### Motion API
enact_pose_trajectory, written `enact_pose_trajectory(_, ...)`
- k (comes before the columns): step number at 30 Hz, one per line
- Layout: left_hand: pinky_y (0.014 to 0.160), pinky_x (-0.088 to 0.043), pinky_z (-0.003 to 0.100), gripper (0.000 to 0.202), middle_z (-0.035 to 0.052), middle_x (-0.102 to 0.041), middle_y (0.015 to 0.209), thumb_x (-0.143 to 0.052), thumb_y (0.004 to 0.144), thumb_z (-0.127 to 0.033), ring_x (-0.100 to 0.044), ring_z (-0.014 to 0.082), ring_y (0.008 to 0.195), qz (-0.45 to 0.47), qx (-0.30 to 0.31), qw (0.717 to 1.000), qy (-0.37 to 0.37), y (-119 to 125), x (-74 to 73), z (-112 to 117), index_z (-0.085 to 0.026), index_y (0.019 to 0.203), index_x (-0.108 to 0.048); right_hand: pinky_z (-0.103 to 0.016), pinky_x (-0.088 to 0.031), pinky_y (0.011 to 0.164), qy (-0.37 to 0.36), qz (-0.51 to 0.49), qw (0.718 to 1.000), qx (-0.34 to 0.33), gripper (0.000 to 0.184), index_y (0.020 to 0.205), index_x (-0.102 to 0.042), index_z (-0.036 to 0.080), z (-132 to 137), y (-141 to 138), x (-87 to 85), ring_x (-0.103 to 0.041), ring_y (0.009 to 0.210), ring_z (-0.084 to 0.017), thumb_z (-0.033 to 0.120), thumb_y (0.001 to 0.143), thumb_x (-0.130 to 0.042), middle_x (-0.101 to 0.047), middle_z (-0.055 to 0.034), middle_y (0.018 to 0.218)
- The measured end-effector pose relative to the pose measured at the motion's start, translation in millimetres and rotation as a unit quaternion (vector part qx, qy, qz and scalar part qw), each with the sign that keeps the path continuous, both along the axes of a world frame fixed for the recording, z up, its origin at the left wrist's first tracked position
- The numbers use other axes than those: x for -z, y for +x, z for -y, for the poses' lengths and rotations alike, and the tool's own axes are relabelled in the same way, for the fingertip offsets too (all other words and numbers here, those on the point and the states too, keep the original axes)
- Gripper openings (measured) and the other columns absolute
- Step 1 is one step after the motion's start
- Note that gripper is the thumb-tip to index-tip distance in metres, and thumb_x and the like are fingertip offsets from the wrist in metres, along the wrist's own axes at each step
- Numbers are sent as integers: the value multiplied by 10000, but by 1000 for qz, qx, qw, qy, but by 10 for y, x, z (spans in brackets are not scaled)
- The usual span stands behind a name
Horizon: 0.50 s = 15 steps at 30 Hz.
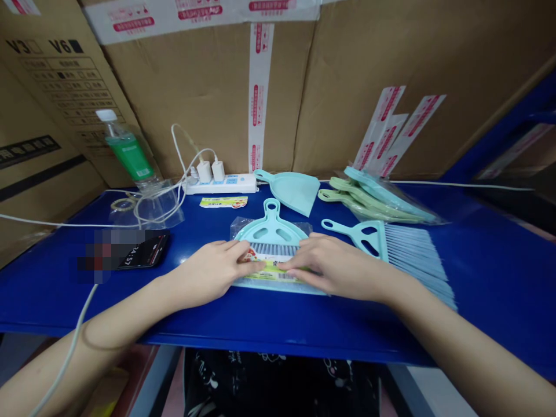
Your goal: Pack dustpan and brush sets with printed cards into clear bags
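Note:
In front of me lies a light-blue dustpan and brush set (273, 227), the brush nested in the pan, with clear plastic film around it. A yellow and white paper label (274, 274) lies across the grey-blue bristles. My left hand (217, 269) is closed at the label's left end, thumb on the paper and fingers bent over the pan's left side. Over the right end, my right hand (325, 263) presses the label with its fingers drawn together. Parts of the label and pan are hidden under both hands.
To the right lies a loose light-blue brush (373, 240); behind are a bare dustpan (295, 191) and bagged green and blue sets (382, 200). Another label (223, 202) lies near a power strip (230, 184). At left are a phone (145, 251), a bottle (128, 150) and white cables.

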State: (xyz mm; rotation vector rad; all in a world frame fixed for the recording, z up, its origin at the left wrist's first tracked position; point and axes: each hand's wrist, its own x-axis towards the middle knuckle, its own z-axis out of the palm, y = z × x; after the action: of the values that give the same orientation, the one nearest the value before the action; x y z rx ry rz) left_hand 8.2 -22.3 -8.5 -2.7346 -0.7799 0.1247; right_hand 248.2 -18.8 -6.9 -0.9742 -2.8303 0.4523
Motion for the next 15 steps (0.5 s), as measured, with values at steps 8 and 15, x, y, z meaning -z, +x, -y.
enact_pose_trajectory(8,642,-478,267,367,37,-549,803,-426,849,-79,-545,161,698,31,-3,999,-16,-52,-68,-16,-251,1061,-671,-327,-368,682,-26,15,999,26,333,886,-741,186,-1,89,-70,-541,617,-171,296,931,-429,-683,-55,689)
enact_pose_trajectory(15,616,-461,266,370,31,-588,767,-442,797,-50,-552,166,685,56,11,998,-18,-100,-69,-29,-237,980,-703,-272,-354,572,-95,12,994,45,363,868,-743,195,-26,179,-120,-535,569,-144,363,919,-425,-690,-43,696)
